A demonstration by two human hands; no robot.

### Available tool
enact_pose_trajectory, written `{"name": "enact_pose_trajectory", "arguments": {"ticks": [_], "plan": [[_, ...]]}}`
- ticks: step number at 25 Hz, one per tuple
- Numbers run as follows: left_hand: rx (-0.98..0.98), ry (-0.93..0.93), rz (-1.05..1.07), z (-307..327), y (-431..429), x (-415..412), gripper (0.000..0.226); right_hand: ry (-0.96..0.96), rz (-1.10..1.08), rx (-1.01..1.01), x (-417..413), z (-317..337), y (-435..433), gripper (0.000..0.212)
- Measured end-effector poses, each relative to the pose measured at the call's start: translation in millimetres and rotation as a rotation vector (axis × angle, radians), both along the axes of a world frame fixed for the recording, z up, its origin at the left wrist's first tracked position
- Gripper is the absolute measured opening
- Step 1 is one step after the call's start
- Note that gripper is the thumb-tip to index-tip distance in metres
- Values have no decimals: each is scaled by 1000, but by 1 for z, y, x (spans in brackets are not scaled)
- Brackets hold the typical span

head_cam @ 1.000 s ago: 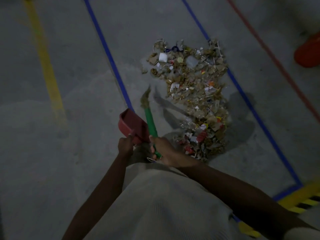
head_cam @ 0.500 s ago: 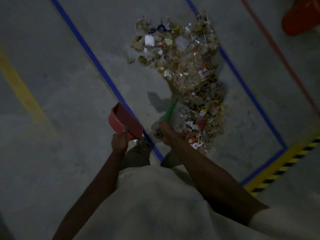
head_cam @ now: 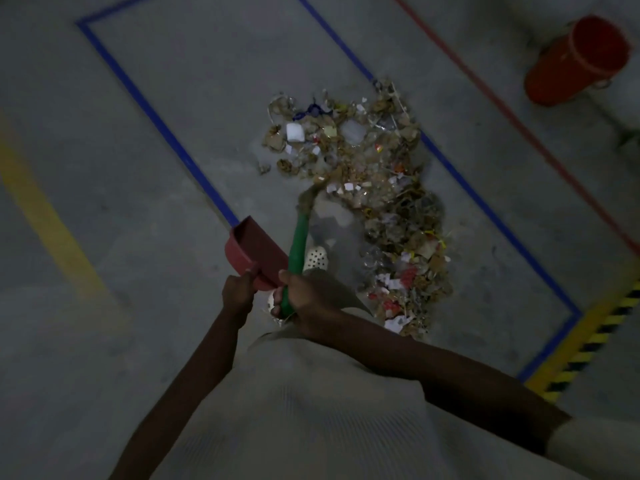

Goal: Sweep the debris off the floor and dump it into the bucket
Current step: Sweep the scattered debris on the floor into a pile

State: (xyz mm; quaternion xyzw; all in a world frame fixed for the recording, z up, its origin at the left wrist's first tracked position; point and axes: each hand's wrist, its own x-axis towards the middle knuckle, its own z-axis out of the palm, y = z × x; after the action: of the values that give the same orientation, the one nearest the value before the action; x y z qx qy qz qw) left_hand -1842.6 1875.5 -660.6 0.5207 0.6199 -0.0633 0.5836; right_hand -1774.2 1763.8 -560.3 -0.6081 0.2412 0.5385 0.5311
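A long pile of debris, paper scraps, cardboard bits and plastic, lies on the grey concrete floor inside a blue taped rectangle. My right hand grips the green handle of a small broom, whose bristle tip touches the left edge of the pile. My left hand holds the handle of a red dustpan, raised off the floor just left of the broom. An orange-red bucket stands at the far upper right, beyond a red floor line.
Blue tape outlines the area. A yellow stripe crosses the floor on the left, a yellow-black hazard stripe runs at the lower right. My white perforated shoe shows under the broom handle.
The view has swung, bringing the bucket fully into sight. The broom tip has moved along the pile's left edge. The dustpan stays held up beside it.
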Motion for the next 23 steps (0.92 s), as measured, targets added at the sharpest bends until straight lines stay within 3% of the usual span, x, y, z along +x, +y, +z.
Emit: {"name": "enact_pose_trajectory", "arguments": {"ticks": [2,5,9,11,13,14,16,19,21,23], "plan": [[27,-17,44,2,17,1,53,-22,133,2,4,-13,19,34],[52,-6,112,-1,43,3,49,-79,329,6,21,-34,47,14],[96,14,157,-11,84,15,51,-138,572,-117,64,-73,97,34],[97,32,136,-14,108,30,52,-196,615,-201,90,-89,122,29],[95,57,100,-16,140,53,57,-163,504,-203,119,-108,151,15],[95,70,81,-18,158,67,60,-179,533,-214,134,-117,168,23],[112,80,29,-23,188,94,65,-126,313,-281,161,-135,187,36],[113,78,-53,-38,222,137,66,-28,48,-345,193,-163,203,38],[87,70,-103,-45,235,163,62,0,-181,-383,211,-170,204,30],[72,78,-169,-51,242,185,59,27,-370,-390,225,-177,197,7]]}}
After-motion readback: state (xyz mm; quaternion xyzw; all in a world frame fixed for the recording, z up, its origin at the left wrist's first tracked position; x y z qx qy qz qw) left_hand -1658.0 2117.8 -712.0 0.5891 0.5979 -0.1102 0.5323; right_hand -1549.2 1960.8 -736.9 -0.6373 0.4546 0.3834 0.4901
